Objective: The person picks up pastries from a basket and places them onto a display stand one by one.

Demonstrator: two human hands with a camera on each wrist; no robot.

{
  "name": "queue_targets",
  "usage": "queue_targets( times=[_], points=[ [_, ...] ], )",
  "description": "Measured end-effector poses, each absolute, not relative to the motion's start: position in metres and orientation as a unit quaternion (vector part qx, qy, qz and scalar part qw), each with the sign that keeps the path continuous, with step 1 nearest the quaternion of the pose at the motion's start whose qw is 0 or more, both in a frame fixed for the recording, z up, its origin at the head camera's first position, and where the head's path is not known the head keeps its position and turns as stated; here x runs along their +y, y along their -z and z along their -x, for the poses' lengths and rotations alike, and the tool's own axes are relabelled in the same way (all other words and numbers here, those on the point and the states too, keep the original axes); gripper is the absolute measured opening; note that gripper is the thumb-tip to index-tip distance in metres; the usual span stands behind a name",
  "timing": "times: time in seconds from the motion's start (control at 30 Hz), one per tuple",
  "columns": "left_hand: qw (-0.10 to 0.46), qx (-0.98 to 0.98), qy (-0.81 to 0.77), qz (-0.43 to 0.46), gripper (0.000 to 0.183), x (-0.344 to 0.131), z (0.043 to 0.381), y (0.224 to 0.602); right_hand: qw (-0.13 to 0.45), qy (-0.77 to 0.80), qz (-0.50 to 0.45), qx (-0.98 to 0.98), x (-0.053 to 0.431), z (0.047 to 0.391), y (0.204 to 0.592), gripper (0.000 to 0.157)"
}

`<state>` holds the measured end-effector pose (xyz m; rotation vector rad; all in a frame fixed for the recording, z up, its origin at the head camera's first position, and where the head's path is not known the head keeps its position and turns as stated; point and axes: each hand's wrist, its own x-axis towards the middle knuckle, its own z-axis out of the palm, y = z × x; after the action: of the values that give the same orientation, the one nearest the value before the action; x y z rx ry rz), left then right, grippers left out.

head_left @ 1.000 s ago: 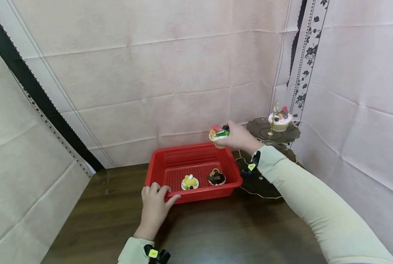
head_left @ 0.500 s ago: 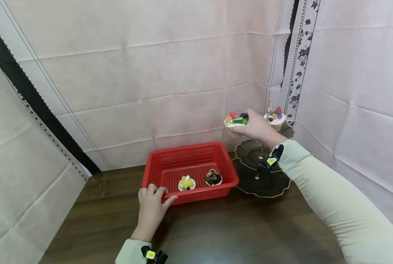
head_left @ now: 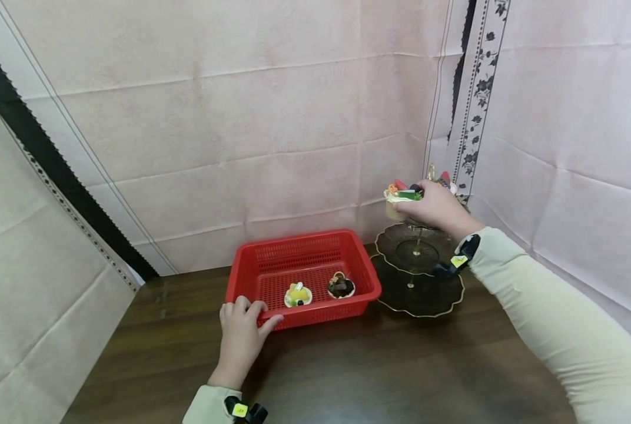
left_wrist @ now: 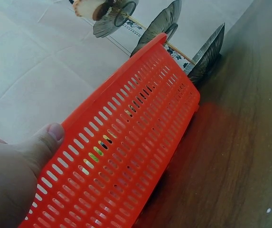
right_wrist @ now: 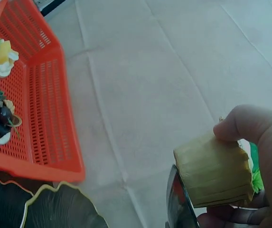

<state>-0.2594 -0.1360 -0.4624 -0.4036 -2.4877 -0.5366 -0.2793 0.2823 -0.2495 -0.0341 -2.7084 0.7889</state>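
Observation:
My right hand grips a cupcake topped with red, orange and green fruit, at the top tier of a dark three-tier cake stand. In the right wrist view, the held cupcake's pale cup lies against the edge of a plate; whether they touch is hard to tell. Another fruit cupcake on the top tier is mostly hidden behind that hand. At the front left corner of a red plastic basket, my left hand holds the rim, thumb outside.
Inside the basket sit a yellow-topped cupcake and a chocolate one. The stand's gold-edged lower plates are close to the basket's right side. Pale cloth walls enclose the brown wooden table at the back and sides.
My right hand has carried the cupcake rightward from above the basket to the stand's top tier. The left hand stays on the basket's rim. The view has shifted slightly.

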Motion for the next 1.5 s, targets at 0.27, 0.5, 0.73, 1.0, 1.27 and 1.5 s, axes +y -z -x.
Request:
queue_targets(
  times=[0.27, 0.5, 0.73, 1.0, 1.27, 1.5],
  points=[
    [0.283, -0.926, 0.198, 0.153, 0.043, -0.137, 0.259, 0.463, 0.157, -0.285, 0.030, -0.945, 0.290, 0.276, 0.249, 0.071],
    [0.288, -0.924, 0.198, 0.157, 0.042, -0.136, 0.259, 0.463, 0.157, -0.304, 0.041, -0.939, 0.294, 0.272, 0.250, 0.074],
    [0.281, -0.927, 0.195, 0.154, 0.042, -0.136, 0.260, 0.463, 0.147, -0.317, 0.048, -0.936, 0.297, 0.273, 0.252, 0.075],
    [0.279, -0.927, 0.199, 0.150, 0.041, -0.136, 0.260, 0.463, 0.148, -0.342, 0.052, -0.926, 0.297, 0.272, 0.255, 0.090],
    [0.275, -0.929, 0.198, 0.151, 0.042, -0.137, 0.260, 0.464, 0.157, -0.337, 0.054, -0.927, 0.298, 0.272, 0.256, 0.089],
    [0.274, -0.930, 0.197, 0.148, 0.043, -0.137, 0.261, 0.463, 0.158, -0.330, 0.063, -0.929, 0.295, 0.268, 0.253, 0.089]
  ],
)
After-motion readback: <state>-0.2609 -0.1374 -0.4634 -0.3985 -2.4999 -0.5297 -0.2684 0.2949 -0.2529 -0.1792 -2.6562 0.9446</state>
